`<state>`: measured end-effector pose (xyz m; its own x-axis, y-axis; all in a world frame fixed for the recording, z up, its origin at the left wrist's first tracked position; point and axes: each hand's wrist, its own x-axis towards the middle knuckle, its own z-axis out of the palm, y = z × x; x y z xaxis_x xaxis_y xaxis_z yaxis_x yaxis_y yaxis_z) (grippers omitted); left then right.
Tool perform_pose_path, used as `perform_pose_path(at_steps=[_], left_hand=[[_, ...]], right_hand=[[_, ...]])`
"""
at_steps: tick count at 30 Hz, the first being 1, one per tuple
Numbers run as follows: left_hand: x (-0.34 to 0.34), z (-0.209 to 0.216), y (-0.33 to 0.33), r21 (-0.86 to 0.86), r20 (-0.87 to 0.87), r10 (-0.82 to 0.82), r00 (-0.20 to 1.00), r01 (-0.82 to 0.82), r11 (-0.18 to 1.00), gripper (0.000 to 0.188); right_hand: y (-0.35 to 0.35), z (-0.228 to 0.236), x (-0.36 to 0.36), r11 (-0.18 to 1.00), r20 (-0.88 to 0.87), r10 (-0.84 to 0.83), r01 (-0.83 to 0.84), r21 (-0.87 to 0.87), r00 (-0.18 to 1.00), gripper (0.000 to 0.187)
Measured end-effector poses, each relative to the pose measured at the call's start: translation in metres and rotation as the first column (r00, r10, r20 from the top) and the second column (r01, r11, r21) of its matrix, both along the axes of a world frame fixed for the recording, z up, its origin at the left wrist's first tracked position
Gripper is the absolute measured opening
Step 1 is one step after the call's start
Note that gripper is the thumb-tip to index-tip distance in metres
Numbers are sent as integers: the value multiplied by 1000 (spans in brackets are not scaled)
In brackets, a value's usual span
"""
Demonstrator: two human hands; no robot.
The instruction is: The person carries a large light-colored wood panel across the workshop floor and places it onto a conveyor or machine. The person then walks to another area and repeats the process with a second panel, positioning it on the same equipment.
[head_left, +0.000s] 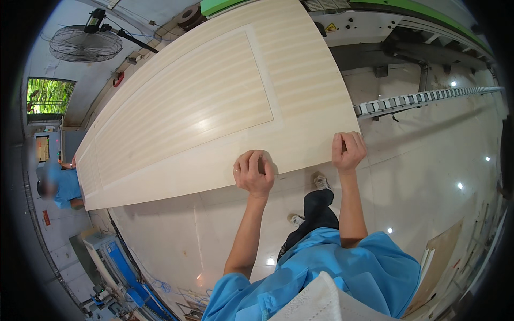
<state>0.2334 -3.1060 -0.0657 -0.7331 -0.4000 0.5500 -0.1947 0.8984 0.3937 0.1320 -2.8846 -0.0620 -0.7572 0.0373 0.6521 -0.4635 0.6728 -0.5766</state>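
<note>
A large pale wood-grain door panel point(214, 101) with a rectangular outline on its face stretches from my hands to the far left. My left hand point(252, 171) is curled at the panel's near edge, fingers bent on the top face. At the near right corner is my right hand point(348, 151), closed at the edge, with its thumb side toward the left. What lies inside either curled hand is hidden. Over at the panel's far left end, a person in a blue shirt point(67, 185) has their hands by the edge.
Along the far right runs a green and white machine point(358, 29), with a slotted rail point(428, 98) sticking out beside the panel. A caged fan point(85, 43) stands at the far left. Blue-and-grey equipment point(126, 267) occupies the lower left. Boards point(436, 262) lean at the lower right.
</note>
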Motion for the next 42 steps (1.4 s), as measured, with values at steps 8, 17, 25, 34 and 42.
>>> perform_pose_path(at_steps=[8,17,25,34,42], left_hand=[[-24,-2,60,36,9,-12,1000,12,999,20],[-40,1,101,49,-28,-39,999,40,998,21],[-62,-11,169,104,-28,-134,991,137,985,24],[-110,-14,238,272,-160,-150,976,190,944,31],[-106,0,295,314,-66,-316,946,321,894,38]], right_hand=[[61,-10,-25,1000,-23,16,-16,11,1000,11],[102,-6,-39,999,33,-13,11,51,999,10],[218,-64,-92,965,-200,129,-77,249,971,15],[298,-65,-169,954,324,-191,98,284,927,37],[357,-75,-194,928,353,-267,140,346,897,42]])
